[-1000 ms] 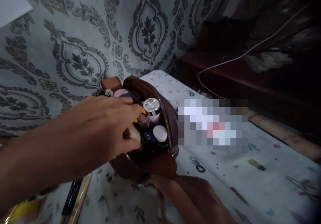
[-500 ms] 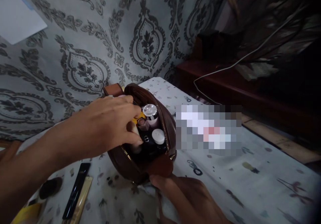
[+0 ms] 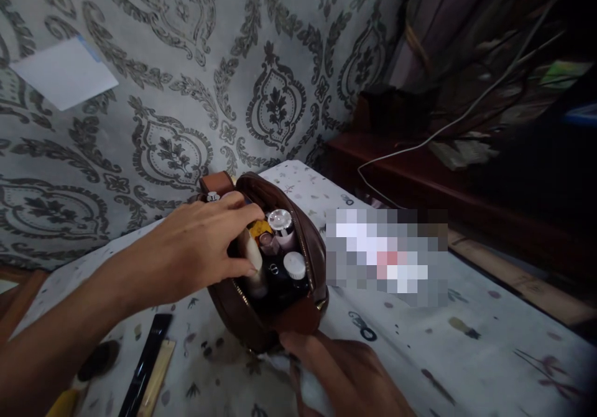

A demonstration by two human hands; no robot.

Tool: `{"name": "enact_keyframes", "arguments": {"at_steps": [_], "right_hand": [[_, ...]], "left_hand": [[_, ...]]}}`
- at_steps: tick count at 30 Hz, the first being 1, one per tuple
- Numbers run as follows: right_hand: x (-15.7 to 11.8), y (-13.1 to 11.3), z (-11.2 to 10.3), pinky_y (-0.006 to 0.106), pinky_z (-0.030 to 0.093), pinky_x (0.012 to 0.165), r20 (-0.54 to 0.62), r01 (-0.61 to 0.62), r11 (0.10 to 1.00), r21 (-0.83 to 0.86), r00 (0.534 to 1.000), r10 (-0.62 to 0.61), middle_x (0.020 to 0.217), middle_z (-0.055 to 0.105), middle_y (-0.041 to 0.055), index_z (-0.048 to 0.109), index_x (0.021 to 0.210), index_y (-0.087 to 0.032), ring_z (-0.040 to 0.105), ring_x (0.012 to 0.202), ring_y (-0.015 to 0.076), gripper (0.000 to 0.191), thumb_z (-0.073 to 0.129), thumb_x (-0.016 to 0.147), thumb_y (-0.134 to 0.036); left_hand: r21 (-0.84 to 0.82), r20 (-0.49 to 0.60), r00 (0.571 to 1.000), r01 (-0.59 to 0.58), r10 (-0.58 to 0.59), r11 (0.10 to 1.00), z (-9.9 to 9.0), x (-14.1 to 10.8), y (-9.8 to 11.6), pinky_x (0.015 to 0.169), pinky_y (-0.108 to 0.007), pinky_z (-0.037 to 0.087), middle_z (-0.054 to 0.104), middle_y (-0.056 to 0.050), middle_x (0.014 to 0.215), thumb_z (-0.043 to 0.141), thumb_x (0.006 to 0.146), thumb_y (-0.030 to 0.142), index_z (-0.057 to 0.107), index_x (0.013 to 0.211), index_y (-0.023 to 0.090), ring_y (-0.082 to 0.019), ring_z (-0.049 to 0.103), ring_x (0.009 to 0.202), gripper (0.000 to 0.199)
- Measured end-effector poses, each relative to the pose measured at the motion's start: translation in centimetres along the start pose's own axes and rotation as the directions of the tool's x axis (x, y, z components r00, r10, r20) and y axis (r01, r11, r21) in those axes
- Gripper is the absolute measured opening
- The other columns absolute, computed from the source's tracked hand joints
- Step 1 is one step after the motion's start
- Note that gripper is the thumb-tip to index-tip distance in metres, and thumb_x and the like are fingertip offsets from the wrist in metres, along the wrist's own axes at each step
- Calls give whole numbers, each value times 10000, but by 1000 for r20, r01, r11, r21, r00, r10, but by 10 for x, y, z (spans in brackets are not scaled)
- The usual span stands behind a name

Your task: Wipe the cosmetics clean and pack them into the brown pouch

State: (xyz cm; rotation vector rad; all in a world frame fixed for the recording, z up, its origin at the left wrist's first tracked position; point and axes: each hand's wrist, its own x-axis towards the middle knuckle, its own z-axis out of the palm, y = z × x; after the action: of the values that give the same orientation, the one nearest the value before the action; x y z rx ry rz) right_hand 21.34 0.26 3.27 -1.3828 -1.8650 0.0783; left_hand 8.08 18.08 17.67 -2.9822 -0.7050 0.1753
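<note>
A brown leather zip bag point(image 3: 313, 243) stands unzipped on the cloth, packed with small toiletries. My left hand point(image 3: 200, 243) reaches into its top from the left, thumb and fingers closed around a cream-coloured rounded container point(image 3: 254, 260). Beside that container are a yellow item point(image 3: 259, 233), a pink bottle with a clear cap point(image 3: 280, 220) and a white-capped bottle point(image 3: 295, 265). At the bag's near end my right hand point(image 3: 347, 367) grips the brown leather tab point(image 3: 298, 318); its lower fingers are partly hidden.
On the printed tablecloth point(image 3: 401, 342), a black slim box point(image 3: 147, 361) and a tan slim box point(image 3: 158, 373) lie at front left, near a dark round item point(image 3: 99, 360). A blurred-out patch is right of the bag. Patterned wall covering point(image 3: 275, 106) rises behind; a white cable point(image 3: 420, 146) hangs at right.
The view has tilted up slightly, so things sit lower. My left hand has shifted slightly left, showing more of the cream-coloured container. My right hand stays at the tab.
</note>
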Motion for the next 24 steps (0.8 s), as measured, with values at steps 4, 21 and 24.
{"name": "enact_keyframes", "arguments": {"at_steps": [4,21,24], "right_hand": [[-1,-6,1,267,530,462,-90,19,1000,-3,996,-19,745,717,25,532,1095,-199,667,544,185,447,413,678,-92],[-1,-18,-12,278,581,567,49,-103,994,-24,993,104,822,722,44,551,1119,-201,689,625,182,408,418,758,-65],[-1,-22,-15,290,584,576,38,-126,991,-41,991,127,834,725,48,551,1140,-206,699,644,193,407,422,776,-77]], "left_hand": [[-120,-95,995,-4,-8,993,-10,-6,1,656,-273,466,632,-24,1115,610,852,442,570,1184,281,-176,616,787,371],[-81,-132,974,-197,186,977,9,-47,17,945,-386,472,652,-9,1007,609,887,405,678,978,269,-215,611,935,177],[-105,-159,970,-200,182,974,16,-50,18,929,-384,470,664,4,984,613,890,381,679,990,280,-196,622,882,157]]}}
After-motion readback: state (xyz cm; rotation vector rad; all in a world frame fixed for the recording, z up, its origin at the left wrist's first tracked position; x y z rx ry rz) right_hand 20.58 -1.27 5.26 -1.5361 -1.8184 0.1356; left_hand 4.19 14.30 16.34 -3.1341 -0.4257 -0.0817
